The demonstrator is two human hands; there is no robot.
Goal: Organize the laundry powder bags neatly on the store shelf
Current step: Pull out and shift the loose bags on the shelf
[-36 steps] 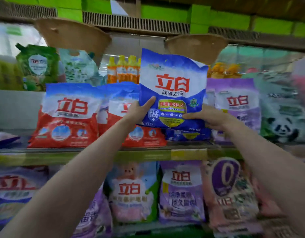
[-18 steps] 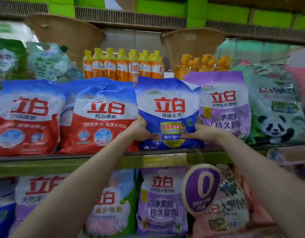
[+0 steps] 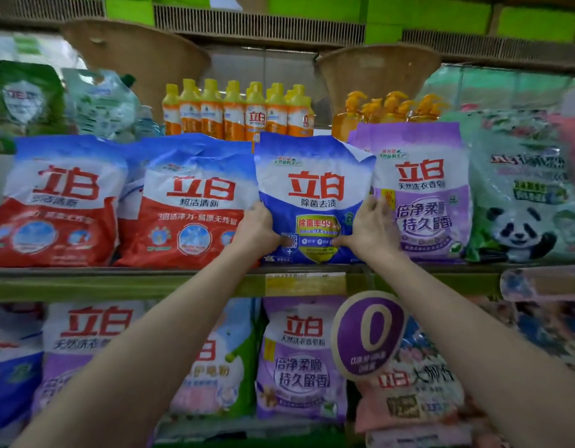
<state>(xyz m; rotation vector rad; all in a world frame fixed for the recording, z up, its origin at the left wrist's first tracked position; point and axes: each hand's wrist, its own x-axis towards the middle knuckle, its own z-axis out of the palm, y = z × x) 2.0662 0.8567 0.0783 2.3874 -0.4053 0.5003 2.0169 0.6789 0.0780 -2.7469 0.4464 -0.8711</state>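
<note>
Standing at the shelf's (image 3: pixel 118 282) front edge, the blue bag (image 3: pixel 315 195) looked soft and heavy; left hand (image 3: pixel 257 231) and right hand (image 3: pixel 368 229) pinched its lower sides, fingers spread.

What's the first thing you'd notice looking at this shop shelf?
Two hands, the left hand and right hand, hold a blue bag upright in the middle of the shelf. Red bags stand to its left, a purple bag to its right, and yellow bottles line up behind.
</note>
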